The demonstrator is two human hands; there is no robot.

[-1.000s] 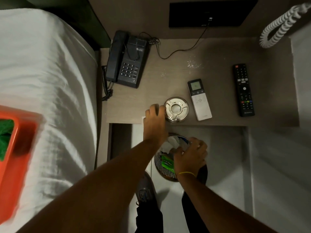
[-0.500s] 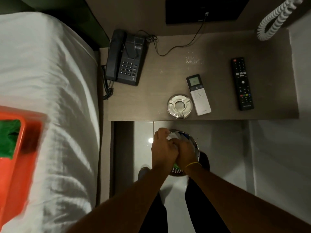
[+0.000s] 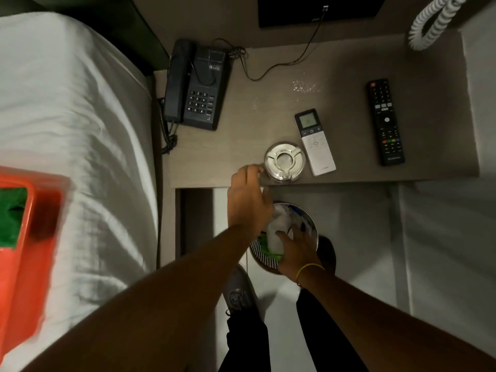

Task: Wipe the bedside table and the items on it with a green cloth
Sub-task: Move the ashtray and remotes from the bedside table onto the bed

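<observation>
1. Our right hand (image 3: 296, 244) spreads loosely over white crumpled paper (image 3: 279, 232) in the round perforated metal bin (image 3: 264, 260); whether its grip holds anything, we cannot tell.
2. Our left hand (image 3: 248, 196), grip open and empty, reaches the wood-grain surface (image 3: 241, 146) edge beside the round shiny metal ashtray (image 3: 285, 161).
3. The green cloth (image 3: 12, 214) lies far left in the orange plastic basket (image 3: 32, 253), well apart from both.
4. No writing is legible.
</observation>
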